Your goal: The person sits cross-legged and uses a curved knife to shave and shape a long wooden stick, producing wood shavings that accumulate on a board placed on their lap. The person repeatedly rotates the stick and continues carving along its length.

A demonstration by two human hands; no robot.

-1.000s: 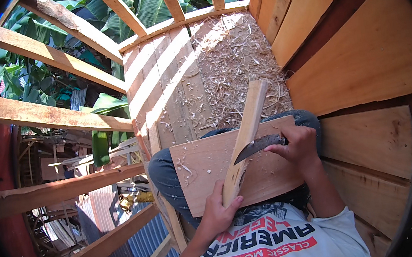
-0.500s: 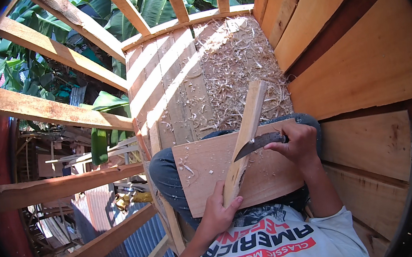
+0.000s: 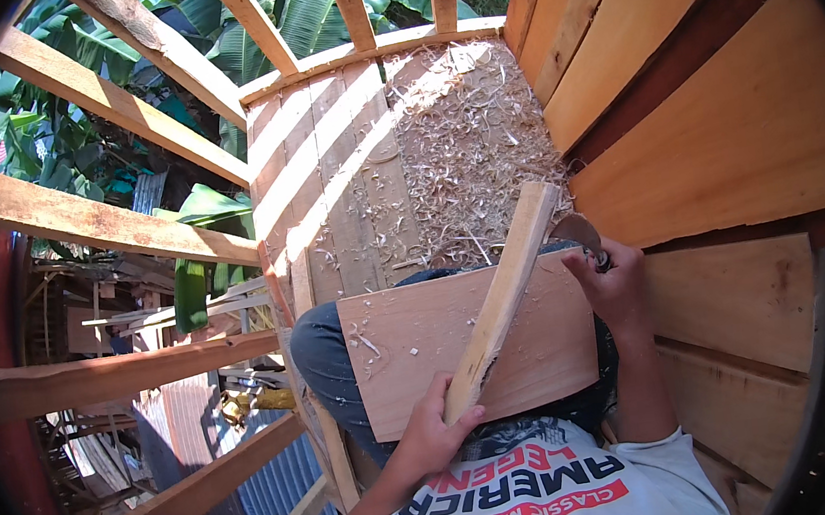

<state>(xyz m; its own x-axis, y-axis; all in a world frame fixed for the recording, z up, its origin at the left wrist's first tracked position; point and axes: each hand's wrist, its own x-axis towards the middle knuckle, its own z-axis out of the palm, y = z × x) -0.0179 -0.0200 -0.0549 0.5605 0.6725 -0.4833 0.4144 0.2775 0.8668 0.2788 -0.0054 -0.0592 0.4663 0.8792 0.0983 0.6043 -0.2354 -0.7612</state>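
Note:
My left hand (image 3: 435, 430) grips the lower end of a wooden stick (image 3: 503, 298), which slants up and away to the right over my lap. Near that lower end the stick has a dark, rough notch along its edge. Beneath it, a flat wooden board (image 3: 395, 380) rests across my thighs, with a few small chips on it. My right hand (image 3: 612, 282) is closed around the handle of a knife, whose dark curved blade (image 3: 578, 231) points up and left, apart from the stick, just beside its far part.
Curled wood shavings (image 3: 482, 150) cover much of the plank floor (image 3: 342, 205) ahead. Wooden railing slats (image 3: 116, 213) run along the left and far sides, with banana leaves and metal roofing beyond. A plank wall (image 3: 720, 125) stands close on my right.
The knife has lifted off the stick and swung right with my right hand, its blade now turned upward. The stick's far end has shifted slightly right and nearer.

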